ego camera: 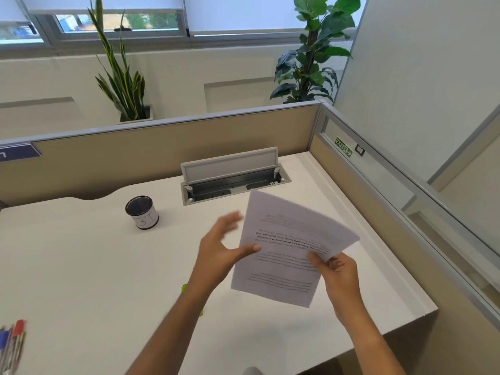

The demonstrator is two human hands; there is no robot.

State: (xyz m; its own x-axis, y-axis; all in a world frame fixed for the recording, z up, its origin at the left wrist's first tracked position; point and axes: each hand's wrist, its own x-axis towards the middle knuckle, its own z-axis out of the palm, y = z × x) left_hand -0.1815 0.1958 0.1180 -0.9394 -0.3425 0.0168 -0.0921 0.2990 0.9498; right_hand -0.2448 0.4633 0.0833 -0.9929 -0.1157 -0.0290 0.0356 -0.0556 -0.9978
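Printed white paper sheets hang above the right half of the white desk, their text upside down to me. My right hand pinches the sheets at their near right edge, thumb on top. My left hand is beside the sheets' left edge, its fingers spread and blurred; the thumb tip touches the paper's left edge. The upper sheet fans away from the lower one at the far right.
A black pen cup with a white label stands at mid-left. An open cable tray sits at the desk's back. Several pens lie at the near left edge. A green object peeks from under my left forearm. Beige partitions bound the desk.
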